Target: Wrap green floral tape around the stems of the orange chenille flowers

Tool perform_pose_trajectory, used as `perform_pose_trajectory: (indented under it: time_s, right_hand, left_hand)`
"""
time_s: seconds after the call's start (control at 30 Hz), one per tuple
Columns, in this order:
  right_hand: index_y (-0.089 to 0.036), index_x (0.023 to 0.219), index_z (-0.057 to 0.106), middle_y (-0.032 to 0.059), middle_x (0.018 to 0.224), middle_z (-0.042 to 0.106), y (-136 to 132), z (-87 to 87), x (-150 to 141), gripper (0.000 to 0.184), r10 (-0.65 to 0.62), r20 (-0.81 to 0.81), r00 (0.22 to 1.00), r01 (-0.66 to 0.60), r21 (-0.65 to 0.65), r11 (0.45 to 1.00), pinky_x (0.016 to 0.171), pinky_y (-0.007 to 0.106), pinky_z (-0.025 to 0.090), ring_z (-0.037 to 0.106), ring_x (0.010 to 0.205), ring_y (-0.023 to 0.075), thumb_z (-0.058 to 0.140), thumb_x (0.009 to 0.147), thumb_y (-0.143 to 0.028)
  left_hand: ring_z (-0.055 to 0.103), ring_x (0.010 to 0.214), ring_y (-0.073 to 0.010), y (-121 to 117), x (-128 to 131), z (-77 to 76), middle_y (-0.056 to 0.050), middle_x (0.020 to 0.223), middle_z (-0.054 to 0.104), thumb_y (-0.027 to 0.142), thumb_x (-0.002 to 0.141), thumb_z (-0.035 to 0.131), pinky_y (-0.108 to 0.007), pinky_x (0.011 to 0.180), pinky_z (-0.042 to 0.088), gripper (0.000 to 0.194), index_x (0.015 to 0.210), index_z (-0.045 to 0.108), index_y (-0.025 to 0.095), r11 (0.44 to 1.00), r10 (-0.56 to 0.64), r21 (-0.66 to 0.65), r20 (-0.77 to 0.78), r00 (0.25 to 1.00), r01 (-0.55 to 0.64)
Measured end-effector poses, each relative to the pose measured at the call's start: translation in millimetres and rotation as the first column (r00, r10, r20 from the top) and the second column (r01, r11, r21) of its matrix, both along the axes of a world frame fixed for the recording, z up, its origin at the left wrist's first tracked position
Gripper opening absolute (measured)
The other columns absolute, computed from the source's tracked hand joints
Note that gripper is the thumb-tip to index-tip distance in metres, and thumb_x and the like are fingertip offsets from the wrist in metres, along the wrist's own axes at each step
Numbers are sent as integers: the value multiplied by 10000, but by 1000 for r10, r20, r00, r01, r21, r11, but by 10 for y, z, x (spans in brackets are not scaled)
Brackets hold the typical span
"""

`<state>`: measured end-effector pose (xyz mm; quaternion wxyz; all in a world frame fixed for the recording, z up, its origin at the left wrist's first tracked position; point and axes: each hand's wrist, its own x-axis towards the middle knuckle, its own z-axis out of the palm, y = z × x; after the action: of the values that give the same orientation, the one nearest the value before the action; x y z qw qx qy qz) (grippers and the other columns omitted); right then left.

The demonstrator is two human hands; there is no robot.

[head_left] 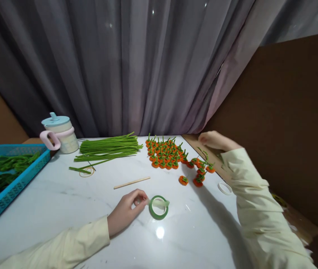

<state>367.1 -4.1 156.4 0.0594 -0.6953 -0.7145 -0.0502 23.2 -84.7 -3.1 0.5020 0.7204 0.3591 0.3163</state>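
Observation:
My left hand rests low over the table with thumb and forefinger pinched on a small pale strip of tape. Just right of those fingertips lies a roll of green tape, a loose end across its ring. My right hand is raised near the table's right edge, beyond some scattered orange fuzzy pieces with green stems. Its fingers curl down and are slightly blurred, so what they hold, if anything, is hidden. A single orange piece sits apart, left of the scattered ones.
Rows of orange pieces stand at the back, beside a bundle of green pipe cleaners. A wooden stick lies mid-table. At left are a lidded cup and a blue basket of green pieces. A white ring lies right.

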Motion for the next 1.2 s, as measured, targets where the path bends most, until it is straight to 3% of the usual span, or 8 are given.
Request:
perform_pose_trajectory:
  time_s: [0.1, 0.17, 0.3, 0.4, 0.5, 0.73, 1.07, 1.2]
  right_hand:
    - [-76, 1086, 557, 131, 996, 647, -345, 287, -166, 410, 86, -142, 986, -61, 172, 983, 740, 197, 469, 612, 815, 105, 235, 994, -313]
    - [-113, 1015, 590, 113, 919, 669, -582, 222, -392, 403, 212, -325, 922, -96, 337, 937, 666, 222, 477, 590, 700, 115, 302, 974, -393]
    - [-171, 814, 656, 46, 721, 664, -857, -490, -929, 233, 488, -437, 756, -512, 71, 856, 602, 253, 454, 599, 667, 165, 611, 837, -399]
    - [-158, 862, 630, 59, 788, 639, -891, -1081, -1202, 193, 486, -472, 735, -581, -70, 811, 626, 267, 459, 584, 712, 176, 670, 800, -337]
    - [-152, 861, 595, 43, 798, 588, -885, -1359, -1320, 259, 470, -511, 720, -590, -93, 802, 649, 277, 453, 540, 746, 180, 734, 738, -332]
    - [-164, 862, 556, 47, 838, 549, -1021, -1275, -1302, 317, 450, -530, 718, -592, -127, 796, 665, 294, 456, 515, 760, 183, 693, 760, -431]
    - [-194, 1114, 471, 104, 1148, 547, -1487, -1283, -1475, 293, 507, -516, 690, -597, -9, 803, 861, 423, 442, 492, 1018, 263, 593, 851, -243]
    - [-210, 1218, 389, 116, 1228, 496, -1559, -1398, -1474, 395, 439, -572, 693, -521, 23, 853, 902, 409, 435, 482, 1082, 255, 522, 856, -125]
  left_hand:
    - [533, 813, -189, -7, -13, 6, -59, 900, 607, 335, 828, 561, -289, 735, 413, 145, 854, 592, 195, 996, -1, 90, 5, 1000, 1]
    - [537, 901, -215, -14, -20, -4, -78, 960, 598, 320, 836, 552, -310, 786, 413, 126, 868, 592, 204, 991, -14, 131, 1, 1000, 14]
    - [478, 1081, -261, -23, -33, -60, -91, 1121, 574, 315, 833, 570, -382, 933, 321, 149, 952, 588, 225, 979, 19, 204, -94, 995, 1]
    - [456, 1099, -279, -14, -35, -106, -74, 1132, 577, 352, 800, 620, -404, 943, 281, 246, 1014, 572, 240, 973, 77, 228, -168, 983, -38]
    - [461, 1048, -268, 5, -38, -123, -53, 1049, 596, 381, 798, 624, -396, 923, 271, 237, 985, 574, 244, 973, 80, 230, -213, 974, -30]
    - [458, 944, -229, 48, -60, -122, -19, 930, 584, 345, 816, 608, -341, 848, 268, 152, 764, 549, 216, 976, 30, 217, -232, 972, 21]
    - [476, 704, -184, 44, -37, -38, -2, 665, 605, 310, 777, 641, -271, 686, 320, 154, 678, 593, 200, 996, 39, 82, -199, 979, -23]
    - [528, 660, -171, 62, -33, 2, -8, 632, 664, 313, 809, 591, -264, 684, 356, 174, 692, 634, 192, 999, -20, 36, -140, 990, 26]
